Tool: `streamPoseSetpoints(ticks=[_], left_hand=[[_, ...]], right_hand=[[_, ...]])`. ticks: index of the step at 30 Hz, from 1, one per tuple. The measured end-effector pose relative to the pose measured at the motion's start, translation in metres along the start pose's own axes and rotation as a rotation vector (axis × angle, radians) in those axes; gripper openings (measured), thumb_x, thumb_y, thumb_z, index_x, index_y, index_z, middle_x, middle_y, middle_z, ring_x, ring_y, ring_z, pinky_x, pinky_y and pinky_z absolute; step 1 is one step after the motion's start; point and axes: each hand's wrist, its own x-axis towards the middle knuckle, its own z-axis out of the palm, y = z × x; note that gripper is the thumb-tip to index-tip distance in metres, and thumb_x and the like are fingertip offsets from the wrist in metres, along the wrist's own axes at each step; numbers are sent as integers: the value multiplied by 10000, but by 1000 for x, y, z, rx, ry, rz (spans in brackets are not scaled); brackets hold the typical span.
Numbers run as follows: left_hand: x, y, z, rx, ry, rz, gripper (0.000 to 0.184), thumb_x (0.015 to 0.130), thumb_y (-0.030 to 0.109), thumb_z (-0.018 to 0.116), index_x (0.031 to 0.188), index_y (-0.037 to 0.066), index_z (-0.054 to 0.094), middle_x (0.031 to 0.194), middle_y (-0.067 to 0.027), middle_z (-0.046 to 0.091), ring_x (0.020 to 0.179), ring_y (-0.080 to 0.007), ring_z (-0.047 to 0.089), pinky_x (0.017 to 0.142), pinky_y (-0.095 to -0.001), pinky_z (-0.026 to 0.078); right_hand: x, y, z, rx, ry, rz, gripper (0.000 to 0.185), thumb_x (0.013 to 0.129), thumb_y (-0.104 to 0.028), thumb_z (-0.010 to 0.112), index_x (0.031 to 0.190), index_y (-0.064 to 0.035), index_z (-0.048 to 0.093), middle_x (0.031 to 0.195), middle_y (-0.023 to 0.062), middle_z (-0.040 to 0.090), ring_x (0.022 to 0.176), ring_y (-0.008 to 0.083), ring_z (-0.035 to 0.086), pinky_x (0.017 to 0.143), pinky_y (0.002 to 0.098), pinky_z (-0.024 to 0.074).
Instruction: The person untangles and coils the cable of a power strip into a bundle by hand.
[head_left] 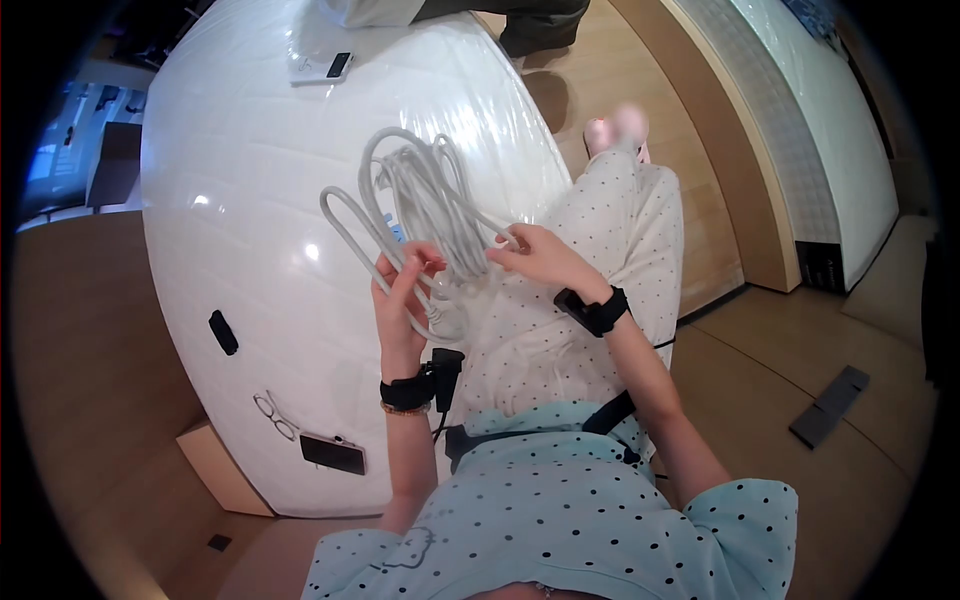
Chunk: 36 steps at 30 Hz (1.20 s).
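A white power cable [415, 195] lies gathered in long loops over the edge of the plastic-covered mattress [255, 170], beside my thigh. Several of its loops pass through my left hand [405, 290], whose fingers curl around them. Below that hand hangs a thicker white part of the cable, perhaps a plug. On the other side, my right hand [540, 257] pinches a strand of the same cable between thumb and fingers. Part of the bundle is hidden behind my left fingers, and a small blue patch shows beside it.
On the mattress lie a phone [333, 453], eyeglasses [275, 415], a small black object [223, 332] and a white box-like device [321, 67]. A person's dark trouser leg [540, 22] is at the top. A second plastic-covered mattress [825, 130] stands at right; a grey strip [830, 407] lies on the floor.
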Motion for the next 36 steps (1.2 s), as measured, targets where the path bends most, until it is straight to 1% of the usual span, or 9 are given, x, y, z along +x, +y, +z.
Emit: streamPoseSetpoints(ticks=[5,8,11,14,17,23,26,32,36], left_hand=[[2,0,-7,-196,-160,-55,149,849,183,576,833,68,482,858,-92,559,783,-170,548,770,-305,427],[2,6,4,45,-6,-140,145,866,182,570,855,57,497,822,-83,563,731,-165,555,705,-288,444],[11,-13,2,137,142,-40,143,873,145,584,925,26,526,775,-75,599,670,-145,570,667,-248,427],[15,-21,7,53,222,-81,186,863,168,613,955,28,532,781,-51,596,705,-120,570,652,-232,408],[19,-24,15,68,242,-189,221,840,160,647,980,30,537,783,-24,579,714,-93,558,607,-206,389],[16,-27,29,164,309,-174,253,804,110,681,991,17,537,791,-6,566,701,-84,545,602,-219,412],[20,-36,29,188,312,-40,229,804,116,685,948,24,532,789,-17,576,686,-96,561,623,-221,431],[18,-29,33,60,244,-211,173,826,112,657,914,42,525,761,-42,581,739,-127,579,685,-231,446],[17,-29,30,-39,204,-163,130,858,104,611,866,62,488,671,-1,488,670,-107,512,632,-232,410]], right_hand=[[6,-10,-18,512,-122,209,646,876,-577,438,1015,40,572,799,24,582,738,134,574,665,278,455],[22,-5,-21,618,-285,277,668,896,-588,369,980,41,577,719,10,538,660,110,516,637,282,443],[18,-12,-12,472,-182,207,659,845,-632,441,849,15,568,624,29,482,574,136,443,571,308,439],[8,-5,16,222,117,-65,588,876,-556,452,774,14,559,560,73,485,537,205,488,541,334,423],[-10,-23,24,-43,259,-206,483,884,-447,489,739,11,536,585,135,538,546,299,536,529,370,418],[-26,-42,22,-315,282,-482,361,859,-349,526,700,-25,535,637,138,589,588,323,574,520,397,433],[-29,-46,21,-426,257,-505,345,859,-334,530,698,-29,555,616,132,584,566,313,578,501,398,436],[-30,-44,31,-406,324,-550,362,856,-349,535,713,-21,592,605,135,586,554,313,577,488,398,438],[-44,-62,18,-412,219,-349,369,877,-351,514,763,-12,605,660,142,596,608,313,581,558,391,444]])
